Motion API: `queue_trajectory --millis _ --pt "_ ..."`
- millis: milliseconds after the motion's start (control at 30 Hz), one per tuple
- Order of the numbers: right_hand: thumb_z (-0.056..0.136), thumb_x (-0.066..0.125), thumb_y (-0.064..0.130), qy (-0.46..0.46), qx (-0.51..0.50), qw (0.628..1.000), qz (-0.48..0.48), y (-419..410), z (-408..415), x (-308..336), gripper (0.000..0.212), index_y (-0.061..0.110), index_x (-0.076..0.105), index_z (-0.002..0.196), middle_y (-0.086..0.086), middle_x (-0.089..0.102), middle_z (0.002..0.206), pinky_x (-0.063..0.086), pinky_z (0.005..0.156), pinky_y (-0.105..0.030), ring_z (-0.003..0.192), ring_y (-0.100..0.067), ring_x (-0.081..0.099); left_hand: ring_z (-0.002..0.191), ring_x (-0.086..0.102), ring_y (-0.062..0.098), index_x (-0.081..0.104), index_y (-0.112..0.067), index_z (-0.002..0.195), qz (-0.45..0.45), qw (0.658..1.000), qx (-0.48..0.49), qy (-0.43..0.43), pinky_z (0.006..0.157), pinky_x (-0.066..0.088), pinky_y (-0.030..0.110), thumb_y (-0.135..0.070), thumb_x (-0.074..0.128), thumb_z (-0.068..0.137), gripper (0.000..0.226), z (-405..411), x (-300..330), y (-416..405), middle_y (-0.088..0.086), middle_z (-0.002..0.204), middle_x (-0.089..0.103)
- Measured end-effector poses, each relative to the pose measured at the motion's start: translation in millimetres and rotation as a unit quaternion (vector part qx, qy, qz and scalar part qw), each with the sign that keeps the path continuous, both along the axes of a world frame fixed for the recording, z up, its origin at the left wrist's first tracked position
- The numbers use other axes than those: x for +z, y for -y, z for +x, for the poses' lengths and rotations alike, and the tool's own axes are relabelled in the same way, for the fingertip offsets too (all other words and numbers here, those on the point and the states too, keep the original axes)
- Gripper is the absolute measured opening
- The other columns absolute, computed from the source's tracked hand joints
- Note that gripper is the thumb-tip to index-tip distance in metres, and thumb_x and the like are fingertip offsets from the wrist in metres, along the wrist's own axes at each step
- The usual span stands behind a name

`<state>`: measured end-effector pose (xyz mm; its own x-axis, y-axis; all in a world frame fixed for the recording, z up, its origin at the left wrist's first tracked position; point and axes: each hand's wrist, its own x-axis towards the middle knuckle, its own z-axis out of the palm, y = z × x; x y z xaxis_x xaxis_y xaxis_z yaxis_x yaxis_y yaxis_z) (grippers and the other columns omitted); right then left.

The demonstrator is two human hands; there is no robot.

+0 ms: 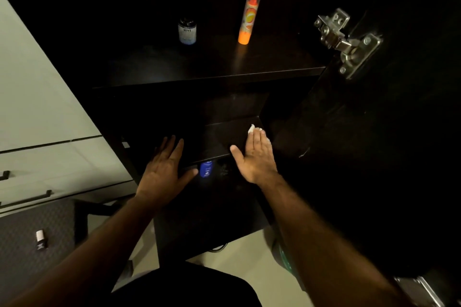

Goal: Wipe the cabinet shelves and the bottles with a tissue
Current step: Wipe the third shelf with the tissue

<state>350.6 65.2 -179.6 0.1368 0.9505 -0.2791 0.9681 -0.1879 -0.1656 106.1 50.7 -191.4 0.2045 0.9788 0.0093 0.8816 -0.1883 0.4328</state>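
Note:
A dark cabinet stands open before me. On its upper shelf [199, 67] stand a dark bottle with a white and blue label [187, 25] and a tall orange spray can with a clear cap [249, 16]. My right hand [255, 157] lies flat, fingers straight, on the lower shelf [224, 137] at its right end, pressing a white tissue [252, 128] that peeks out past the fingertips. My left hand [164, 169] rests flat with spread fingers on the same shelf's front edge. A small blue bottle [206, 169] stands below that shelf, between my hands.
The open cabinet door [349, 132] hangs at the right, with a metal hinge [346, 42] near its top. Pale drawers with dark handles [27, 198] are at the left. A small bottle [41, 239] lies on a dark patterned surface at lower left.

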Motion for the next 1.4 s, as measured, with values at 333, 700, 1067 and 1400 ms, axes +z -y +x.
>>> queue_trajectory --millis 333,700,1067,1400 --pt "0.100 0.019 0.053 0.010 0.046 0.999 -0.005 2.5 4.4 8.1 0.075 0.005 -0.003 0.154 -0.010 -0.010 0.162 -0.007 0.121 -0.035 0.149 -0.019 -0.012 0.149 -0.008 0.016 0.006 -0.020 0.155 -0.023 1.000 0.010 -0.013 0.118 0.000 0.033 -0.056 0.056 0.088 0.090 -0.6 7.9 2.6 0.002 0.163 -0.002" --pt "0.086 0.020 0.037 -0.048 0.212 0.975 0.044 40.7 -20.1 2.4 0.077 0.015 -0.004 0.156 0.000 -0.012 0.163 -0.005 0.122 -0.037 0.148 -0.011 -0.016 0.149 -0.008 0.019 0.006 -0.021 0.155 -0.032 0.998 0.031 -0.033 0.120 0.009 0.041 -0.057 0.055 0.088 0.091 -3.4 4.8 13.0 0.004 0.163 -0.002" --pt "0.094 0.028 0.031 -0.078 0.202 0.976 0.021 26.9 -58.2 0.0 0.073 0.012 -0.009 0.154 -0.003 -0.017 0.162 -0.011 0.120 -0.033 0.147 -0.012 -0.020 0.149 -0.006 0.020 0.007 -0.018 0.155 -0.015 0.998 0.044 -0.034 0.120 0.004 0.040 -0.057 0.056 0.088 0.092 -1.3 3.1 24.4 0.007 0.162 0.001" --pt "0.096 0.033 0.032 -0.034 0.110 0.993 0.004 -16.5 -47.3 7.0 0.075 0.004 -0.006 0.154 -0.012 -0.009 0.163 -0.007 0.121 -0.035 0.149 -0.020 -0.013 0.148 -0.010 0.020 0.000 -0.019 0.155 -0.028 0.998 0.018 -0.053 0.115 -0.005 0.034 -0.061 0.047 0.090 0.090 -10.9 3.8 35.3 0.006 0.163 -0.005"
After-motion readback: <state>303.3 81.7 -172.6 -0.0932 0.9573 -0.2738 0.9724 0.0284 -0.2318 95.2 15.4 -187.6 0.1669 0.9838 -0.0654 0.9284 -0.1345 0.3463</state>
